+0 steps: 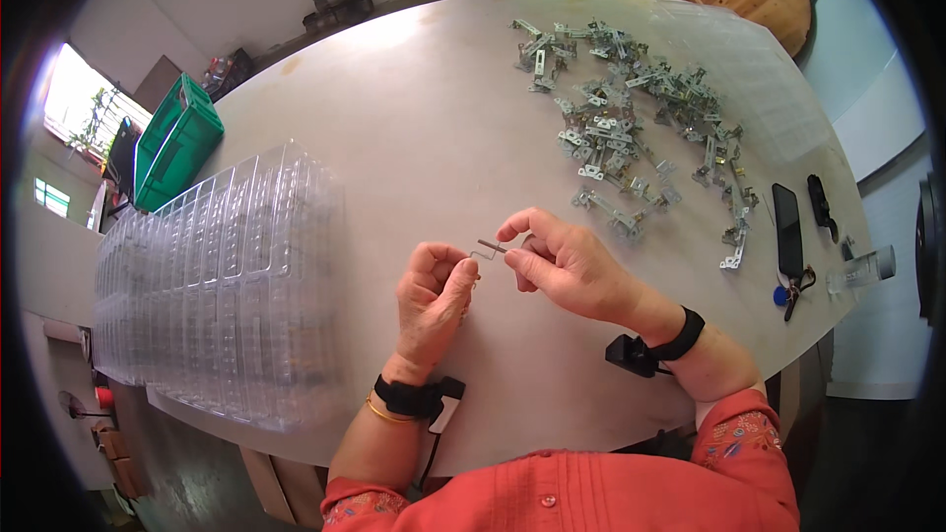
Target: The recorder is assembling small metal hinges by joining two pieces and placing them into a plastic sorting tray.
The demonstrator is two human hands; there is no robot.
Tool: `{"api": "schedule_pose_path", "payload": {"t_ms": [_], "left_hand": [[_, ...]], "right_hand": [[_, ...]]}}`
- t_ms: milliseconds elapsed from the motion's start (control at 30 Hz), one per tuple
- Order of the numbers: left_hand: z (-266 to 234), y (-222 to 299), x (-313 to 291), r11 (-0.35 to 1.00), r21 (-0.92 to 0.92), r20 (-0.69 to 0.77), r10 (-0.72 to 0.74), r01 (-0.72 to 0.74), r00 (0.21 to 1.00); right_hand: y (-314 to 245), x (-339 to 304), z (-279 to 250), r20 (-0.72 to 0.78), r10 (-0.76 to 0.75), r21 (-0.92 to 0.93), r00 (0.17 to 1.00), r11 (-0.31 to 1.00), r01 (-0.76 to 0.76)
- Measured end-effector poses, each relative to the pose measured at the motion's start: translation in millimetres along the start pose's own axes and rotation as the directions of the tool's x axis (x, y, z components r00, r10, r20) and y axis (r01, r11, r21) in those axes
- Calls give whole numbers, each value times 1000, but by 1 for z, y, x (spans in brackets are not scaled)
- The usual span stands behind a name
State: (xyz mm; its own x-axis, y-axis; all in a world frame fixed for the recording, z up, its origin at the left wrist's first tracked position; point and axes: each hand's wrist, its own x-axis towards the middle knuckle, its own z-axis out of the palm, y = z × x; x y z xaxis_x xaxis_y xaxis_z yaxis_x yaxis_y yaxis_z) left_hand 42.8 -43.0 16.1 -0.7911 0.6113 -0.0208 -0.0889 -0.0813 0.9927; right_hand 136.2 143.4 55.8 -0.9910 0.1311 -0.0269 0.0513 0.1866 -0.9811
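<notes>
Above the middle of the table, my left hand (pixel 432 298) pinches a small bent metal wire piece (pixel 482 255) between thumb and forefinger. Something small and metallic shows by its fingers, too small to make out. My right hand (pixel 572 271), just to the right, is closed on a thin dark rod (pixel 487 244) whose tip points left across the wire piece. Whether rod and wire touch I cannot tell. Farther off to the right lies a loose pile of silvery metal brackets (pixel 606 133), some with brass-coloured bits.
Stacked clear plastic trays (pixel 222 281) stand on the left, with a green crate (pixel 202 135) behind. Another clear tray (pixel 778 89) lies at the far right. Along the right edge are a phone (pixel 787 227), a black object (pixel 819 201), keys (pixel 791 303) and a clear bottle (pixel 865 270).
</notes>
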Motion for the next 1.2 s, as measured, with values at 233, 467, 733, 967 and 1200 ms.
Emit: {"api": "schedule_pose_path", "payload": {"t_ms": [233, 467, 733, 967, 1200], "left_hand": [[-3, -2, -1, 993, 113, 127, 0, -15, 992], [-1, 0, -2, 980, 188, 183, 25, -60, 983], [0, -3, -2, 972, 218, 342, 6, -85, 940], [-5, -2, 2, 970, -166, 115, -159, 177, 981], [-7, -4, 6, 923, -343, 100, -146, 172, 984]], "right_hand": [[16, -9, 0, 125, 93, 310, 988, 942, -128], [15, -6, -7, 242, 231, 251, 942, 923, -291], [27, -5, -6, 53, 138, 385, 989, 911, -148], [28, -8, -9, -116, 67, 336, 991, 942, -24], [24, -12, -4, 59, 144, 328, 988, 932, -155]]}}
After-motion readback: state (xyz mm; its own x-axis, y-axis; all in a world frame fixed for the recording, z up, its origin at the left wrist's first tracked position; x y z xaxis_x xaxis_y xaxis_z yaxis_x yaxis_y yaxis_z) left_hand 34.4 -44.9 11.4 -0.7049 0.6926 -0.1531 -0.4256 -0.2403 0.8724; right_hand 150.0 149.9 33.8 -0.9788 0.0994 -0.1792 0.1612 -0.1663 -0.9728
